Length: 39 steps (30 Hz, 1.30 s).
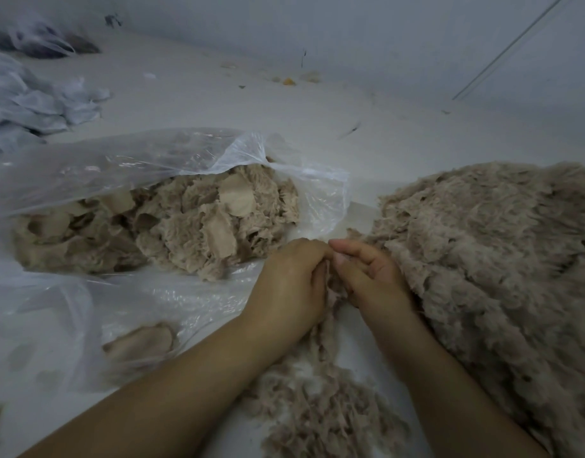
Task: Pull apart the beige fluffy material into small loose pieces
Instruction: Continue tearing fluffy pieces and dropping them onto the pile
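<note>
Head view: the left hand (289,285) and right hand (370,276) meet knuckle to knuckle, fingers curled, both pinching one beige fluffy tuft (334,292) between them. It trails toward the person; the big fluffy pile (489,259) lies right, nearer the right hand.

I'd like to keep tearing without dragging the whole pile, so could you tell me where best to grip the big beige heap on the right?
Pinch a tuft on the heap's ragged left edge, coming from the left where both hands already meet; the loose fringe there probably tears off easily.
</note>
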Each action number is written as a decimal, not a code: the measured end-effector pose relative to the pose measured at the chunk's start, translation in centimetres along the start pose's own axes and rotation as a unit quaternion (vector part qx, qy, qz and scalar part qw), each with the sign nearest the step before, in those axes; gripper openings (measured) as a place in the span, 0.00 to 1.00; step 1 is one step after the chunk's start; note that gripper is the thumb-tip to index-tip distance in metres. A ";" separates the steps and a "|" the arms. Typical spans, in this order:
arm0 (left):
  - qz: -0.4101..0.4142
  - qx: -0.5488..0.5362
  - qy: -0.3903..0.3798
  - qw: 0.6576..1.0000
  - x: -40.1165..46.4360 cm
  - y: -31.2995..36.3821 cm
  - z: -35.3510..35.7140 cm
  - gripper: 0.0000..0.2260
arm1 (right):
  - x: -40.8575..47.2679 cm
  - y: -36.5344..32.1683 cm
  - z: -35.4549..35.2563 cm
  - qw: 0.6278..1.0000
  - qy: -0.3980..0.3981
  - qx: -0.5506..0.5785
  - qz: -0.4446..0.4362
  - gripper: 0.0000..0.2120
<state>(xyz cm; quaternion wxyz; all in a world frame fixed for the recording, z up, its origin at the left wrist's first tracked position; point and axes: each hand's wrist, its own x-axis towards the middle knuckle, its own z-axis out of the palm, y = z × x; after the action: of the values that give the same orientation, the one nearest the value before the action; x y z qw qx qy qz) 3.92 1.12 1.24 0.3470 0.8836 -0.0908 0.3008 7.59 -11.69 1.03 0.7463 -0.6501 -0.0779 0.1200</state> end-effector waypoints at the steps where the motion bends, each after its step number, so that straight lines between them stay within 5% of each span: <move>1: -0.005 -0.015 0.016 1.000 -0.1 0.0 -0.1 0.09 | 0.0 0.0 0.0 1.000 -0.010 -0.019 -0.003 0.10; 6: -0.237 -0.215 0.039 0.946 -0.1 -0.2 -0.6 0.11 | 0.3 0.5 -0.1 0.994 -0.003 -0.108 -0.016 0.10; 11: -0.292 -0.372 0.047 0.880 0.0 -0.1 -0.8 0.09 | 0.4 0.6 -0.2 0.996 -0.026 -0.083 -0.017 0.10; 15: -0.303 -0.358 0.096 0.878 0.2 -0.3 -0.7 0.12 | 0.2 0.5 -0.3 0.995 -0.019 -0.091 -0.021 0.01; 18: -0.310 -0.380 0.127 0.862 0.5 -0.7 -1.0 0.13 | 0.4 0.4 -0.4 0.996 0.016 -0.087 -0.012 0.10; 25: -0.323 -0.452 0.100 0.825 0.2 -1.2 -1.0 0.14 | 0.4 0.5 -0.4 0.995 0.055 -0.077 0.005 0.13; 30: -0.326 -0.505 0.096 0.794 0.5 -1.0 -1.0 0.16 | 0.2 0.5 -0.4 0.992 0.015 -0.121 -0.024 0.15; 39: -0.326 -0.494 0.069 0.803 0.4 -0.3 -0.7 0.16 | -0.2 0.5 -0.3 0.987 -0.024 -0.147 -0.067 0.11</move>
<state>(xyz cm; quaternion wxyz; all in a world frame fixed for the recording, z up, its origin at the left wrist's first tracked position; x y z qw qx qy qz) 3.98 1.87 1.68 0.8193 0.5472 0.0910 0.1450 7.47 -11.93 0.50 0.6465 -0.7432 -0.1561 0.0728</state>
